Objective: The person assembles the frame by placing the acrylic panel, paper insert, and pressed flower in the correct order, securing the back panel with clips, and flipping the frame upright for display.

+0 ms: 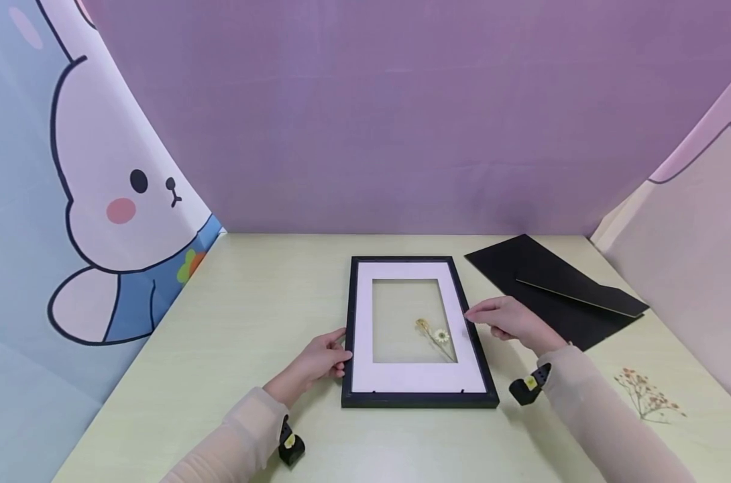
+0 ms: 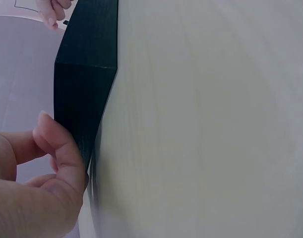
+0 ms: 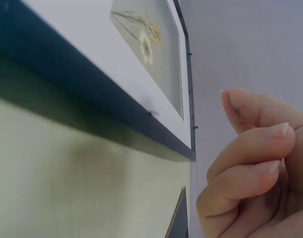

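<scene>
A black picture frame [image 1: 420, 400] with a white mat [image 1: 420, 377] lies flat on the table. In the mat's window rest a yellowish dried flower [image 1: 422, 325] and a white daisy [image 1: 441, 335]. My left hand [image 1: 318, 360] grips the frame's left side, thumb on the edge; in the left wrist view its fingers [image 2: 67, 163] are against the black side. Over the frame's right side hovers my right hand [image 1: 510, 320], thumb and index fingertips together, other fingers curled. Nothing shows between those fingertips [image 3: 235, 96] in the right wrist view.
Black backing boards [image 1: 522, 268], one with a flap standing up, lie at the right rear of the table [image 1: 269, 295]. A reddish dried sprig [image 1: 646, 394] lies at the right front. A purple cloth [image 1: 402, 121] rises behind the table, with a rabbit-print cloth [image 1: 112, 201] on the left.
</scene>
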`<state>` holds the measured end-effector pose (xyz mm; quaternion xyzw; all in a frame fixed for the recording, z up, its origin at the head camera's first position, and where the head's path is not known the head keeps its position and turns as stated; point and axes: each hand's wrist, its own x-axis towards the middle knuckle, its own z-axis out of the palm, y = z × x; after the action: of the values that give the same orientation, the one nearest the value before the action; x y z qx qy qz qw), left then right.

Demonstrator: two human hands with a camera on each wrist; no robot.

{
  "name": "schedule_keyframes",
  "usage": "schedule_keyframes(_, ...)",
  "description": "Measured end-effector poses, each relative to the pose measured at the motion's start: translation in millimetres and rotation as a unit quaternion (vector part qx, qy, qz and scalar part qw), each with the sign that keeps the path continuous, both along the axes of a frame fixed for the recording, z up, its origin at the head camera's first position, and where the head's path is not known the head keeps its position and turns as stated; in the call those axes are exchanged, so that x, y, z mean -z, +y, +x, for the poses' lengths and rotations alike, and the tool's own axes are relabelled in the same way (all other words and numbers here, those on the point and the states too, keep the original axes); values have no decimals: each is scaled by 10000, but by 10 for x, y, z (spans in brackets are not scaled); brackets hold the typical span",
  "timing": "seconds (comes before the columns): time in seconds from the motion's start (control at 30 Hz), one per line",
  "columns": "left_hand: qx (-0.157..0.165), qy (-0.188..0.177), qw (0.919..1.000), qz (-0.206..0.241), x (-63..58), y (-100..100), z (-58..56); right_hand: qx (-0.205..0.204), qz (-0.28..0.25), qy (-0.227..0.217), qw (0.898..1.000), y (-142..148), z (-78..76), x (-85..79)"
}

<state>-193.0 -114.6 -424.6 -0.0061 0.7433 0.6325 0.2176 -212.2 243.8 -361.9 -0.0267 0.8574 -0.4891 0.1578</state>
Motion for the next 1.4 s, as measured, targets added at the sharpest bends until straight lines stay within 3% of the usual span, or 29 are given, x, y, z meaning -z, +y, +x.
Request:
schedule_keyframes(0.37, 19, 11, 10000, 26, -12, 6, -1, 72, -145, 216, 9996, 270, 151, -146)
schedule_keyframes(0.7, 33, 48, 10000, 2, -35, 12, 15, 407, -393, 124, 9983, 533, 311, -222)
schedule_keyframes(1.03, 22, 89, 10000, 2, -16, 5, 8, 658, -672, -2, 9956, 804, 478, -246)
schedule_keyframes(1.4, 15, 87, 9999, -47, -29, 3, 17, 924, -580, 94, 9940, 1072, 652, -213)
